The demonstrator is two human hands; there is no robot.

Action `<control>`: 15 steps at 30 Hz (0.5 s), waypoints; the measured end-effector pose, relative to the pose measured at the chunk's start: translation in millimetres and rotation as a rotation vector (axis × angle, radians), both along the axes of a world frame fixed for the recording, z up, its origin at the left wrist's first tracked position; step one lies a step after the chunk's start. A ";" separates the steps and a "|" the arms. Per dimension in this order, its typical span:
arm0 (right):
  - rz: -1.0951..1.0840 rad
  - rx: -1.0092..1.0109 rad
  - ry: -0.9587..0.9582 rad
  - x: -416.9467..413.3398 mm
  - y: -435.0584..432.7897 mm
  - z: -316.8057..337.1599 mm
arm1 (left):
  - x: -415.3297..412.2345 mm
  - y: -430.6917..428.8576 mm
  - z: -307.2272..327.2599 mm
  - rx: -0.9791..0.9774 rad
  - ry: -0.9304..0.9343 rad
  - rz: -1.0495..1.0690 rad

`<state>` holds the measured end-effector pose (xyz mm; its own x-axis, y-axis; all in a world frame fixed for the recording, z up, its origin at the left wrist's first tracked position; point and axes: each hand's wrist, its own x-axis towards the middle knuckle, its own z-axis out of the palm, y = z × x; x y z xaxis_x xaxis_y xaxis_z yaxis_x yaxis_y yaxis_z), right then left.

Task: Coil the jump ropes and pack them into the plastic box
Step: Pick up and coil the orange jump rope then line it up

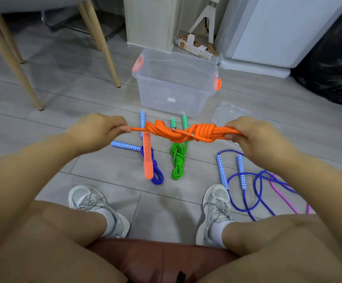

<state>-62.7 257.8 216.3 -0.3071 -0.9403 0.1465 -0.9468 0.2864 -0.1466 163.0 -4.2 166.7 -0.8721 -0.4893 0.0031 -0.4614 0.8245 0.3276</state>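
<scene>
grey floor tiles point(64, 103) carry the clear plastic box point(166, 92) straight ahead of the orange jump rope point(186, 132), whose coiled bundle lies crosswise in the air, left hand point(102, 129) pinching its loose end, right hand point(254, 135) gripping the coils.

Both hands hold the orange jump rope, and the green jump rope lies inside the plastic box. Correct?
No. In the head view the green jump rope lies on the floor before the plastic box; the left hand and right hand hold the orange jump rope.
</scene>
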 end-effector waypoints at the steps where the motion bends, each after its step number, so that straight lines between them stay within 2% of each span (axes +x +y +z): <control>1: 0.005 -0.009 0.013 0.6 1.8 -0.2 | 1.2 0.1 -0.8 -0.009 0.005 -0.006; 8: -0.061 -0.056 -0.045 -3.8 2.9 2.6 | -6.6 11.3 -7.0 0.015 0.002 -0.050; 12: 0.041 -0.025 -0.023 1.7 4.8 4.7 | -0.5 3.5 -7.6 -0.067 -0.026 -0.044; 15: 0.033 -0.040 -0.017 3.0 5.0 3.0 | -2.4 6.5 -8.7 -0.073 -0.073 -0.046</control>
